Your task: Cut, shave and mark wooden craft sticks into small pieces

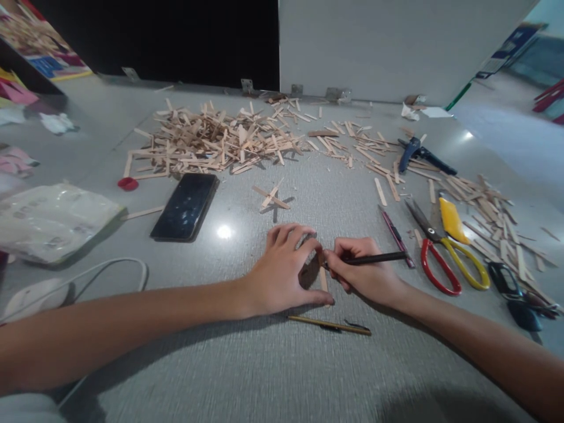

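My left hand steadies a craft stick on the grey table, thumb at its near end and forefinger by its far end. Between the fingers of my right hand is a black pen, its tip at the upper part of that stick; my knuckles partly hide the tip. Just below the hands lies a gold pen. Crossed sticks sit beyond my left hand. To the right of my right hand are a dark pink pen and scissors with one red and one yellow handle.
A large heap of craft sticks spreads at the back, with more loose sticks at right. Nearby are a phone, plastic packet, blue cutter tool, yellow-handled knife, red cap and white cable.
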Demonstrator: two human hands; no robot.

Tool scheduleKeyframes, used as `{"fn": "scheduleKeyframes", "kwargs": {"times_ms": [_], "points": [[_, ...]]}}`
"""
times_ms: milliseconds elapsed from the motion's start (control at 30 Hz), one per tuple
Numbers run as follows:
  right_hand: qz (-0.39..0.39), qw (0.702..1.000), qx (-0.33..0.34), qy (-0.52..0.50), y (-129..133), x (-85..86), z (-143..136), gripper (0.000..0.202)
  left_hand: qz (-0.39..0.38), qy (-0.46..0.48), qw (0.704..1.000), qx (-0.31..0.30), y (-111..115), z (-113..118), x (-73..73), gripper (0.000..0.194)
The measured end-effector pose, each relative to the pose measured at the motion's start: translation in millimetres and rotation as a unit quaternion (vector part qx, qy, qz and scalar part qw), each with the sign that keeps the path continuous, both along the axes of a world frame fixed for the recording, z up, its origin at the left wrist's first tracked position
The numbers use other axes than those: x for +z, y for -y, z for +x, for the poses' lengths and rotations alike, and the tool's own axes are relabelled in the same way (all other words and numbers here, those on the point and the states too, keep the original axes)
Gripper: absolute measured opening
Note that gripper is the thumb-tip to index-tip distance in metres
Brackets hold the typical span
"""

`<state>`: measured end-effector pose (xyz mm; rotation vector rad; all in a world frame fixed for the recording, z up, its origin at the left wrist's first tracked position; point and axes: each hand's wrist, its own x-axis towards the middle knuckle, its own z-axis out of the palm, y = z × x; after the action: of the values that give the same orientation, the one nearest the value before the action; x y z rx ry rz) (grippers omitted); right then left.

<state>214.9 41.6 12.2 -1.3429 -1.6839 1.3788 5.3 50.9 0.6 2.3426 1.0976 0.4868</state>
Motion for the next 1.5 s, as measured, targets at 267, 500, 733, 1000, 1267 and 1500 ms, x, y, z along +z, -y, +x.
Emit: {"fn": "scheduleKeyframes", "kwargs": {"times_ms": [267, 500, 733, 1000, 1267, 1500], "points": [[0.005, 1.0, 0.01, 0.0, -0.6, 1.5, 0.6, 0.049, 0.003, -0.005, 1.0, 0.001, 0.0, 0.4, -1.7, 0.083], [0.028, 0.999, 0.024, 0.013, -1.8, 0.4, 1.0, 0.051, -0.003, -0.002, 1.0, 0.0, -0.1, 0.1, -1.0, 0.081], [0.04, 0.999, 0.024, 0.026, -2.0, 0.5, 1.7, 0.047, -0.008, 0.016, 1.0, -0.001, -0.3, -1.0, -1.3, 0.076], [0.062, 0.997, 0.034, 0.044, -3.4, 0.3, 2.0, 0.047, -0.004, 0.001, 1.0, -0.001, 0.3, 0.0, -0.2, 0.081], [0.074, 0.995, 0.042, 0.059, -4.6, -0.4, 2.8, 0.048, -0.003, 0.014, 1.0, -0.001, -0.2, -0.5, -2.2, 0.078], [0.09, 0.992, 0.052, 0.075, -5.7, -0.1, 4.4, 0.047, -0.002, 0.014, 1.0, 0.004, 0.4, 0.2, -2.0, 0.078]]}}
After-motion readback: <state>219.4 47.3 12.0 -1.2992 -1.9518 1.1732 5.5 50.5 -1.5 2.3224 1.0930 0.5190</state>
